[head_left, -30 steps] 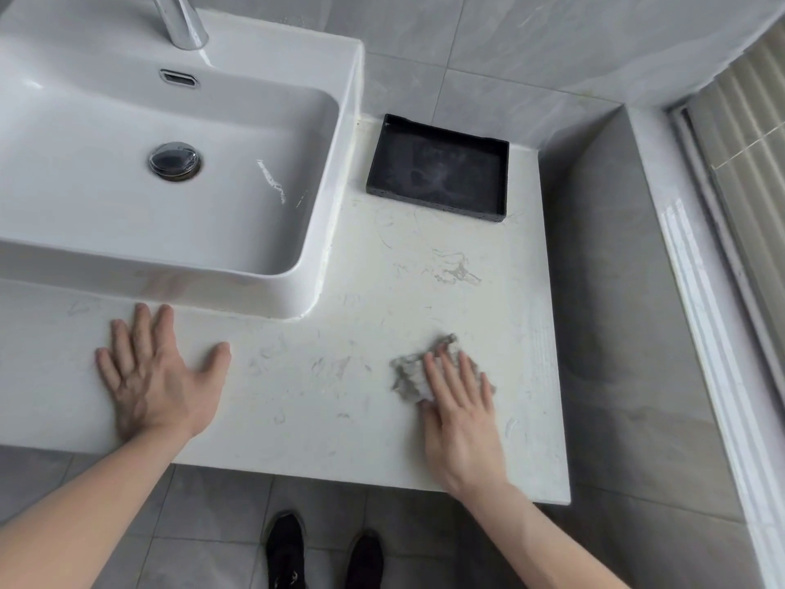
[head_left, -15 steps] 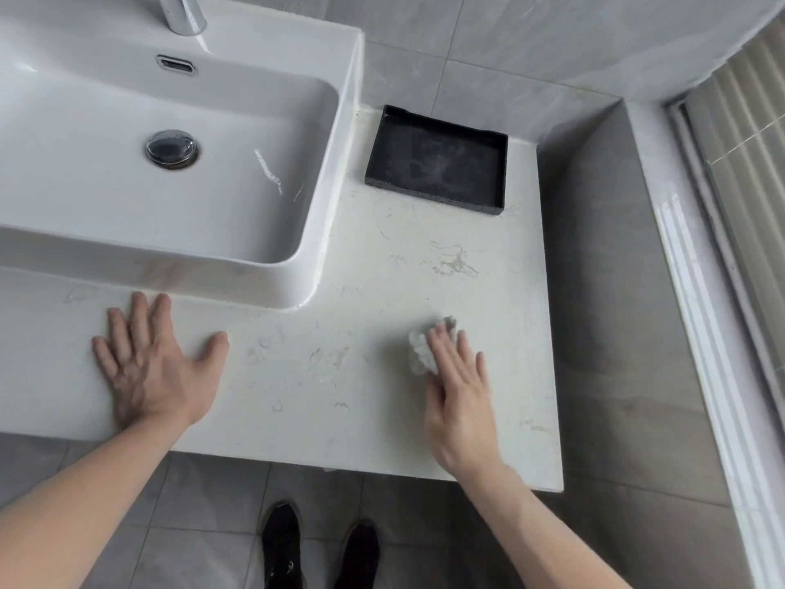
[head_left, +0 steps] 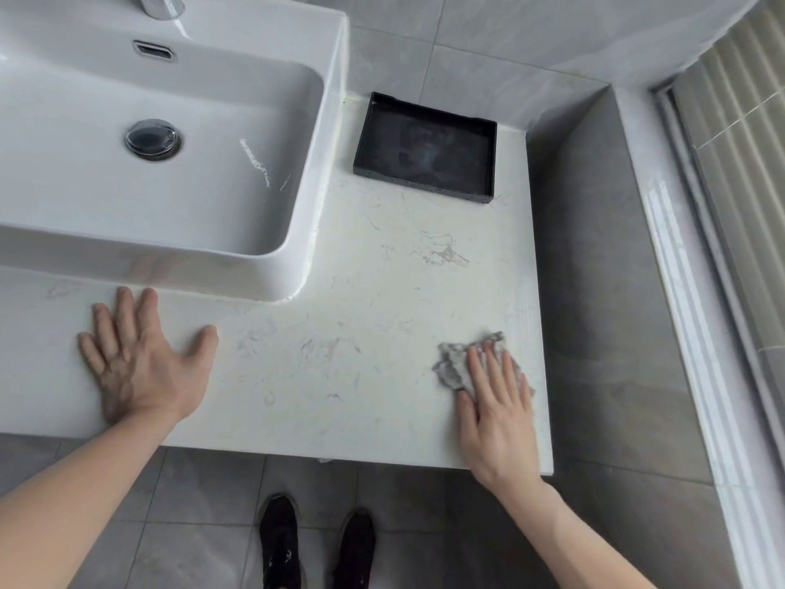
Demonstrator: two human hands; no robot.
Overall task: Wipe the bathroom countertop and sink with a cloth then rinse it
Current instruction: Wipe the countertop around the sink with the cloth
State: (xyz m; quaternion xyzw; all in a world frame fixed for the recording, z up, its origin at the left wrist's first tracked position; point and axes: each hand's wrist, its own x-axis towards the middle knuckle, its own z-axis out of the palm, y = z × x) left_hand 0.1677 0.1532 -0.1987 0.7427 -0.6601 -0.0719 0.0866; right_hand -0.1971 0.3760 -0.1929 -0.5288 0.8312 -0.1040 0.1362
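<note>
Grey cloth (head_left: 456,363) pinned flat under right hand (head_left: 497,401), near desk's (head_left: 361,333) front-right corner.
Right hand lies fingers together, palm down on cloth; left hand (head_left: 136,359) spread flat, bracing by sink (head_left: 170,197). Unwiped smudges lie up & left of cloth, twd black tray (head_left: 424,146), so right hand is the nearer one.

Cloth (head_left: 456,367) mottled grey; countertop (head_left: 382,333) cream, faintly veined; sink (head_left: 178,197) white; tray (head_left: 424,148) black.

Countertop (head_left: 382,333) pale veined stone, smudged; sink (head_left: 170,274) glossy white ceramic; cloth (head_left: 452,365) grey, crumpled; tray (head_left: 424,150) matt black.
</note>
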